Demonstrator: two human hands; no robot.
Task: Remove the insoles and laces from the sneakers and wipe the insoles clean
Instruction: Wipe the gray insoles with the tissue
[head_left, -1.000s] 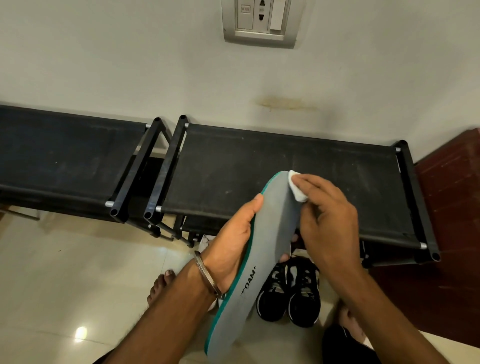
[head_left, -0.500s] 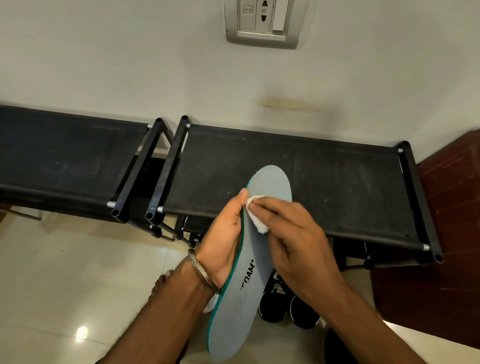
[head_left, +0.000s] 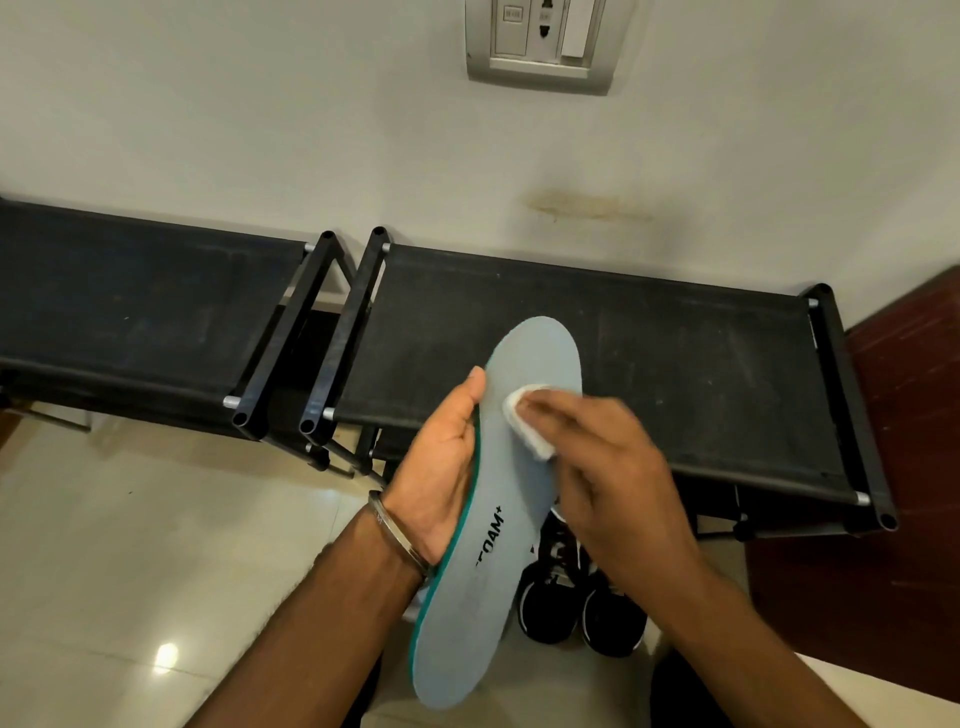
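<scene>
A grey insole (head_left: 493, 566) with a teal edge and black lettering stands nearly upright in the middle of the view, toe end up. My left hand (head_left: 441, 467) grips it along its left edge, thumb near the top. A small white wipe (head_left: 524, 423) is pressed against the insole's upper part under the fingers of my right hand (head_left: 608, 467), which are blurred. A pair of black sneakers (head_left: 582, 597) with white trim stands on the floor below the hands, partly hidden by them.
Two black shoe racks stand against the wall, the right rack (head_left: 675, 364) just behind the insole and the left rack (head_left: 130, 322) beside it. A wall socket plate (head_left: 543, 41) is above. Pale tiled floor (head_left: 130, 571) lies at lower left, dark red wood (head_left: 909, 441) at right.
My right hand has drawn the wipe from the insole's toe tip down onto its upper face. The insole has turned so its grey face shows more fully.
</scene>
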